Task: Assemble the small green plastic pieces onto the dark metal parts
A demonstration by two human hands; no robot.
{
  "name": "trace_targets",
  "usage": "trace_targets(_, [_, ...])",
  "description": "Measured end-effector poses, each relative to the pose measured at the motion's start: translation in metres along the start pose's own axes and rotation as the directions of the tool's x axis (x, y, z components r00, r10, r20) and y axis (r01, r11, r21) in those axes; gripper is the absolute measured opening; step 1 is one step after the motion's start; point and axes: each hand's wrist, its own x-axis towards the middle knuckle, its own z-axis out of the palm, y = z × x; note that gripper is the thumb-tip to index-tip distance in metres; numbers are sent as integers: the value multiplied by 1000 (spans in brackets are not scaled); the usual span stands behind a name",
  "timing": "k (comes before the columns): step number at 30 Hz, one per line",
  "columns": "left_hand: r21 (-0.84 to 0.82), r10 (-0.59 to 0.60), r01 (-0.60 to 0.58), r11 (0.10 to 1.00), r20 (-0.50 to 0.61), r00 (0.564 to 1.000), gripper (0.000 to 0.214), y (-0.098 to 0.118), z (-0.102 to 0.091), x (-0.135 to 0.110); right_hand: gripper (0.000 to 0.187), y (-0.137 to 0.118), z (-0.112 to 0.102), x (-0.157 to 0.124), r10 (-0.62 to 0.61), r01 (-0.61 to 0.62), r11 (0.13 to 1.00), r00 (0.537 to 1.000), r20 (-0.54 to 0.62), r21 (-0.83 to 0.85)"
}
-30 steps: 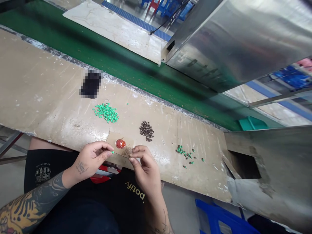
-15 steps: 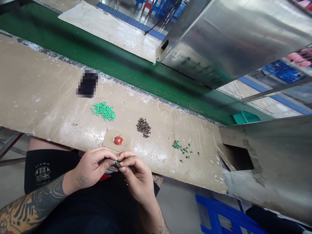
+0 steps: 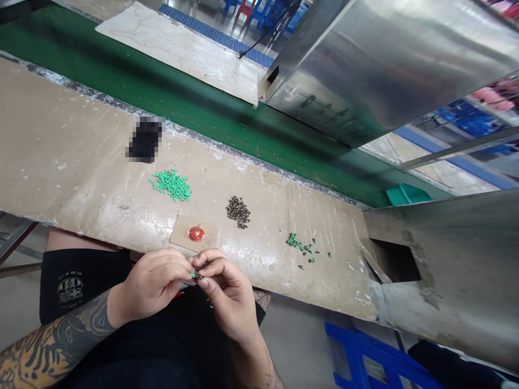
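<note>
**Both hands together, tiny green bead against dark bit, at near bench edge**

L hand point(image 3: 151, 284) and R hand point(image 3: 225, 296) meet just over the near edge of the scuffed fibreboard bench top point(image 3: 77, 162), fingers curled in tight pinches. Work in hand: a green bead point(image 3: 193, 275) at the L fingertips is held against a dark bit point(image 3: 199, 277) at the R (both so tiny that exactly which fingers clamp what is hard to tell). Judging by size, the smooth little pieces call for a steady, close pinch.

Just far of the hands lies a tan card square point(image 3: 182, 236) w/ a glossy red blob point(image 3: 196, 234) and tan granules point(image 3: 208, 244) on it. Farther along the bench: green bead pile point(image 3: 170, 185) to the left, dark brown pile point(image 3: 238, 212) mid-bench, loose green-and-dark scatter point(image 3: 304, 247) to the right. A pixelated black object point(image 3: 144, 139) sits far of the green pile. Beyond: green belt point(image 3: 203, 108), brushed steel housing point(image 3: 385, 65). Near right, on the floor, a blue plastic stool point(image 3: 365, 356).
</note>
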Motion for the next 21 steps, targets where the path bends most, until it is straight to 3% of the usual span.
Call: trace_targets(21, [46,27,-25,999,-36,999,20,2,3,-1,10,-6,5,2,-34,35,999,999,24,-19])
